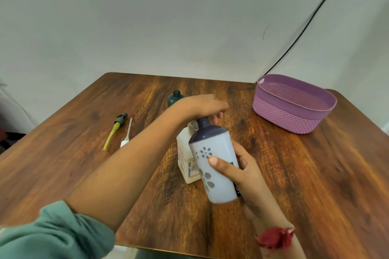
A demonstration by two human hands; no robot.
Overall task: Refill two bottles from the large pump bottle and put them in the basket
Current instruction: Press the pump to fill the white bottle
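head | "BIOCHEX CHG" reads on cream pump bottle (pixel 186 153), mid-table (pixel 315 174) | right hand (pixel 244 174) grips tilted flower-printed white bottle (pixel 214 166), navy neck beside pump head | left hand (pixel 202 104) arched over pump head, pressing or gripping unclear | teal bottle (pixel 174 98) behind, partly hidden | two loose pumps (pixel 116 126) left | purple basket (pixel 284 115) far right

Pump bottle (pixel 185 153) at centre mostly hidden behind the white bottle (pixel 219 147), its pump head covered by the left hand (pixel 202 104); dark green bottle (pixel 175 95) behind that wrist shows neck and shoulder only; worktop (pixel 315 174) cut by left and right edges.
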